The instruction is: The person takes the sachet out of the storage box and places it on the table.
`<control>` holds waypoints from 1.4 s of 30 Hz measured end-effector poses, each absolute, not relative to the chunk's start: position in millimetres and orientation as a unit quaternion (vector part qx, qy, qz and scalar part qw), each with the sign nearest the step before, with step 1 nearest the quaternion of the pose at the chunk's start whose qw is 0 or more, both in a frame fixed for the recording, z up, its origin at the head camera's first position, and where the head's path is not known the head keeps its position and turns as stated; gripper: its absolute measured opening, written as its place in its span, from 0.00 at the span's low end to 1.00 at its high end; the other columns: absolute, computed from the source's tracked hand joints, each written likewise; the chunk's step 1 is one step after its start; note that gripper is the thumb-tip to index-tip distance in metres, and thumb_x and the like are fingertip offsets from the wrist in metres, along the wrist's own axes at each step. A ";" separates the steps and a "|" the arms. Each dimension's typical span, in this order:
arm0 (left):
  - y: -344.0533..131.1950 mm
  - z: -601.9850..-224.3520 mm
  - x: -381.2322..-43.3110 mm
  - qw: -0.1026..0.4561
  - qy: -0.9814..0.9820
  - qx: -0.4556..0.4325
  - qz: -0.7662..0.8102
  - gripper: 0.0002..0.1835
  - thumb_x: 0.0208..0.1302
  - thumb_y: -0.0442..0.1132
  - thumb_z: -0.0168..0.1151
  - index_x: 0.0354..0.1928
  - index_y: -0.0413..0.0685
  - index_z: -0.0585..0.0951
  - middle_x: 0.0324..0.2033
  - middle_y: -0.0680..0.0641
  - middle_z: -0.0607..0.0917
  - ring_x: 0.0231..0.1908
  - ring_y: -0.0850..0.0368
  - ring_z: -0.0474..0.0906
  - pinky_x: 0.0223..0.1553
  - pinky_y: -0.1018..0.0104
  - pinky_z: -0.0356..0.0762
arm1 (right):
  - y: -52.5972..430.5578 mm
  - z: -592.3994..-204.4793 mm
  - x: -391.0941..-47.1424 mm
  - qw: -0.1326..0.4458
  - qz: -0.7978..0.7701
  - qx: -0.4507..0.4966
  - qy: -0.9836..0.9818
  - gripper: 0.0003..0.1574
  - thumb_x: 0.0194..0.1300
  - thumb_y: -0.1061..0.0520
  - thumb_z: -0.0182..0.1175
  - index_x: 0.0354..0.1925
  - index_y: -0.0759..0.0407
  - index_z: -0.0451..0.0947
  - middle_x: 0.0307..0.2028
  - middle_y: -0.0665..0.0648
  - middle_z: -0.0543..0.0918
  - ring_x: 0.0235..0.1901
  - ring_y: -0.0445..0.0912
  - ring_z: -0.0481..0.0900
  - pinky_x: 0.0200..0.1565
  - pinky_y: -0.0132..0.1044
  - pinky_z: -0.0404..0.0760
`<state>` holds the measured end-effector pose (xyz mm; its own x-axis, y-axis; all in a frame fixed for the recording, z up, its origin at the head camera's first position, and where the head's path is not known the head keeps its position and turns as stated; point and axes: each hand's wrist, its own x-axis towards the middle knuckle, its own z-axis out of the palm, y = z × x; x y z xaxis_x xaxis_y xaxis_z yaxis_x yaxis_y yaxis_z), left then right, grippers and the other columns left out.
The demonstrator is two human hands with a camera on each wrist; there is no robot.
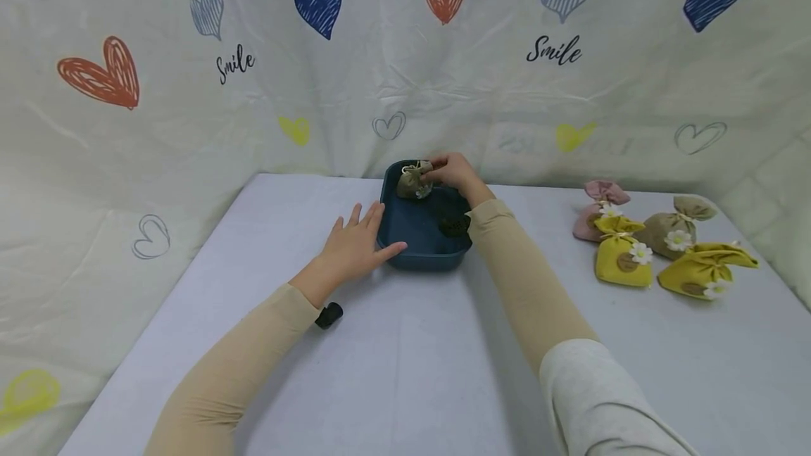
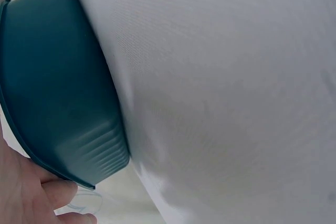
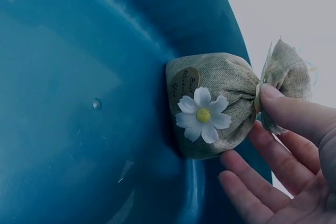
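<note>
My right hand point(image 1: 453, 169) pinches the tied neck of a small grey-beige cloth sachet point(image 3: 210, 108) between thumb and fingers. A white flower and a round brown label decorate the sachet. It sits inside a dark teal plastic basin point(image 1: 421, 231), against the far left wall. My left hand point(image 1: 355, 245) lies along the basin's left side, fingers straight and spread. In the left wrist view, its fingers point(image 2: 58, 192) touch the basin's rim from outside.
To the right on the white table point(image 1: 405, 371) stand a pink sachet point(image 1: 589, 220), a beige sachet point(image 1: 671, 231), a yellow sachet point(image 1: 624, 262) and another yellow sachet point(image 1: 697, 273). A white curtain point(image 1: 355, 76) printed with hearts hangs behind the table.
</note>
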<state>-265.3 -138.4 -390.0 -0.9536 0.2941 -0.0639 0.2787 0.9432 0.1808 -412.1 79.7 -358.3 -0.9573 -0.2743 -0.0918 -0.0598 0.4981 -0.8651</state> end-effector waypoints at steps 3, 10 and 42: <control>-138.9 -390.2 -266.1 0.044 0.984 0.146 0.086 0.53 0.71 0.75 0.44 0.83 0.45 0.46 0.81 0.44 0.48 0.79 0.39 0.38 0.73 0.34 0.43 | 79.5 -359.7 -412.4 0.106 -0.484 -0.099 0.863 0.24 0.72 0.60 0.65 0.62 0.70 0.78 0.60 0.68 0.78 0.59 0.60 0.77 0.63 0.52 0.74; -138.9 -390.2 -266.8 0.044 0.984 0.148 0.085 0.54 0.71 0.75 0.44 0.83 0.45 0.46 0.81 0.44 0.48 0.79 0.38 0.38 0.73 0.34 0.44 | 78.9 -360.3 -411.6 0.097 -0.479 -0.098 0.867 0.21 0.72 0.59 0.65 0.57 0.70 0.81 0.56 0.66 0.81 0.56 0.58 0.79 0.59 0.48 0.77; -138.5 -390.9 -266.3 0.042 0.985 0.147 0.084 0.54 0.71 0.76 0.43 0.83 0.45 0.45 0.81 0.44 0.48 0.79 0.39 0.38 0.74 0.35 0.43 | 89.2 -345.1 -402.5 0.155 -0.577 -0.086 0.798 0.18 0.80 0.59 0.54 0.60 0.69 0.71 0.64 0.71 0.73 0.63 0.65 0.74 0.60 0.59 0.76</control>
